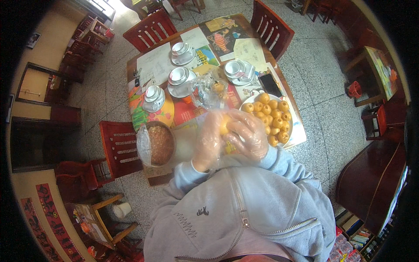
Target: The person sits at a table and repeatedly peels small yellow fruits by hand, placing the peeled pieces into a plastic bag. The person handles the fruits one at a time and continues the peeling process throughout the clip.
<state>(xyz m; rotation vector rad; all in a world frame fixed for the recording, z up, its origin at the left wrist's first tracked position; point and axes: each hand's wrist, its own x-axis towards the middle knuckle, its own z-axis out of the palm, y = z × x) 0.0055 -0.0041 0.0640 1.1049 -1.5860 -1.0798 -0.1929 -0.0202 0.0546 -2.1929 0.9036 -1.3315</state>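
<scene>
Both of my hands wear clear plastic gloves and meet at the table's near side. Between them is a round golden fried puff [225, 124], partly hidden by the fingers. My left hand [209, 139] grips it from the left. From the other side, my right hand [249, 133] has its fingers curled against the same puff. Just beyond the right hand, a white plate [245, 101] carries several more golden puffs [276, 113], some with a hole in them. To the left of my left hand stands a round bowl of minced filling [161, 144], with clear plastic over its left side.
Stacked white cups and saucers [182, 54] stand across the wooden table [244, 19]. A crumpled clear plastic bag [206, 91] lies beyond my hands. Behind the plate is a black phone [270, 84]. Red wooden chairs [119, 149] surround the table.
</scene>
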